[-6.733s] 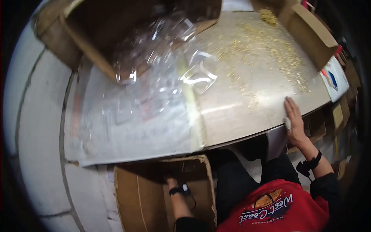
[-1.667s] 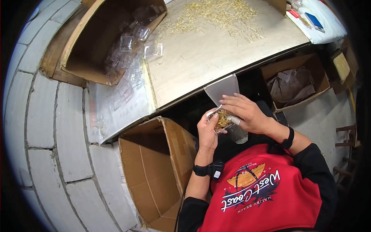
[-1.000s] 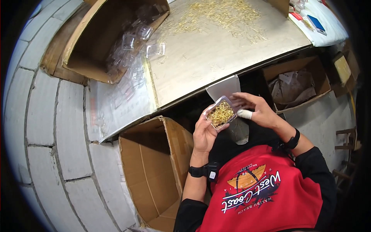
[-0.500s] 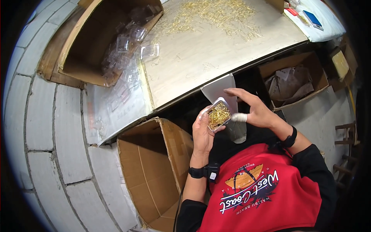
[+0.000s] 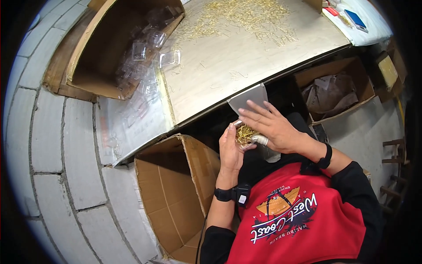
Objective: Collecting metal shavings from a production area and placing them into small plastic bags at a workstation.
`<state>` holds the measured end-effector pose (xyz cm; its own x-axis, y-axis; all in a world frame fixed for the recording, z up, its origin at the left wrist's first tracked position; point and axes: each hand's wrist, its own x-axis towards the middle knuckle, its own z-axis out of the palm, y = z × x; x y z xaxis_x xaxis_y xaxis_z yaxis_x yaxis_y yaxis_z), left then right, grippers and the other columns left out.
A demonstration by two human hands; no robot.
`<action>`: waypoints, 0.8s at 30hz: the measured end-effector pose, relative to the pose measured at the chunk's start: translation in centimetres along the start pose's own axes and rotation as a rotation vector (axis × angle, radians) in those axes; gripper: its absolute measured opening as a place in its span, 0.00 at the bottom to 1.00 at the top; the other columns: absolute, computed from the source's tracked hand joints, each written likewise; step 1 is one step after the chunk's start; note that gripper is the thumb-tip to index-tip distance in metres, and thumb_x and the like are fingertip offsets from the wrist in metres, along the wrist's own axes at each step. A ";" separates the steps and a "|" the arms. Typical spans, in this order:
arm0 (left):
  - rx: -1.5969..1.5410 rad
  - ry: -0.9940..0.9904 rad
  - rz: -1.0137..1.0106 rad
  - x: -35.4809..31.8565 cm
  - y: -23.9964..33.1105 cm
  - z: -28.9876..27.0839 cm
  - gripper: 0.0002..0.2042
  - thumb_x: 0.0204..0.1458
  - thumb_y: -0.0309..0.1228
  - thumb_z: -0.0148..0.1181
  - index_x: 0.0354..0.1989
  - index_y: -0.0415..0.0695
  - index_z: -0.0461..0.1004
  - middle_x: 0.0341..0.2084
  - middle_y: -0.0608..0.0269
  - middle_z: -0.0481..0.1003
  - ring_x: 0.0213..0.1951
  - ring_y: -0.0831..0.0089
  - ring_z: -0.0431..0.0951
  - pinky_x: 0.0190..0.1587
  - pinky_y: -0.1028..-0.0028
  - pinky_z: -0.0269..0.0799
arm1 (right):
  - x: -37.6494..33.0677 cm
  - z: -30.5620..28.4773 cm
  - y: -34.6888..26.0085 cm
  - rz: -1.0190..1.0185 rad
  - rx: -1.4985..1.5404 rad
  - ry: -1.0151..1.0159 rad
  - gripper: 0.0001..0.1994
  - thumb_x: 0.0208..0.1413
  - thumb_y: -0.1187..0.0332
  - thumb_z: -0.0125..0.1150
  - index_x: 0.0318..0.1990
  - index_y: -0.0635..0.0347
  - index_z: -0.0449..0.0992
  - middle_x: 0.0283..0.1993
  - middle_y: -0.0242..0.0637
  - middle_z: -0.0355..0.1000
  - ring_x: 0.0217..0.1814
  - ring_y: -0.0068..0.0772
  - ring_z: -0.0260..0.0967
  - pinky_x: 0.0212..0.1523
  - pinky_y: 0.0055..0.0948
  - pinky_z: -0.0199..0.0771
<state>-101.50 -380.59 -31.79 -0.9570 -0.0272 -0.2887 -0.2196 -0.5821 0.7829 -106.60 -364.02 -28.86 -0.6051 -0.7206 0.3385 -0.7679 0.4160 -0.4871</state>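
My left hand (image 5: 229, 149) is closed round a small clear plastic box (image 5: 241, 147), its thumb along the near side. Thin gold-coloured wire pieces (image 5: 243, 135), seemingly hooks or pins, fill the box in a tangled heap. Over the far right part of the box lies my right hand (image 5: 280, 131), fingers stretched out and palm down, hiding some of the contents. White tape wraps its thumb (image 5: 260, 139), which is at the box's right edge. Whether the palm presses on the wire pieces cannot be seen.
A pale worktop (image 5: 211, 88) carries a wide scatter of gold wire pieces (image 5: 250, 17). Clear plastic boxes (image 5: 140, 51) spill from a tipped carton (image 5: 99, 48) at left. Below stands an open cardboard box (image 5: 162, 207); another carton (image 5: 343, 105) holds brown paper. A grey panel (image 5: 248, 97) juts from the table edge.
My right hand has moved left and over the box, covering part of the wire pieces. My left hand keeps its hold on the box in nearly the same place.
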 end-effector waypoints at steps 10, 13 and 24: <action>0.059 0.040 0.053 0.6 3.1 0.6 0.16 0.59 0.38 0.43 0.45 0.38 0.67 0.33 0.58 0.74 0.29 0.72 0.78 0.21 0.75 0.78 | 1.5 -1.0 -0.5 -0.138 -0.083 -0.077 0.25 0.53 0.61 0.51 0.59 0.57 0.59 0.63 0.37 0.55 0.68 0.37 0.46 0.65 0.48 0.41; 0.073 0.051 0.084 -0.1 5.7 0.3 0.16 0.59 0.38 0.43 0.46 0.37 0.66 0.34 0.56 0.75 0.29 0.72 0.79 0.21 0.75 0.79 | 2.7 -2.3 -0.3 -0.103 0.128 0.243 0.22 0.51 0.67 0.53 0.54 0.64 0.64 0.58 0.47 0.61 0.62 0.46 0.56 0.61 0.40 0.56; 0.051 0.173 0.138 -2.9 10.6 -4.0 0.19 0.59 0.44 0.42 0.42 0.38 0.67 0.30 0.57 0.74 0.27 0.73 0.78 0.19 0.76 0.78 | 9.2 0.4 -6.1 -0.337 0.142 0.042 0.28 0.47 0.70 0.58 0.57 0.61 0.59 0.61 0.43 0.58 0.66 0.42 0.51 0.63 0.43 0.50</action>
<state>-100.26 -389.94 -24.82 -0.9328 -0.2454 -0.2639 -0.1026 -0.5212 0.8473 -107.38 -373.45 -23.06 -0.3330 -0.7796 0.5304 -0.8909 0.0758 -0.4479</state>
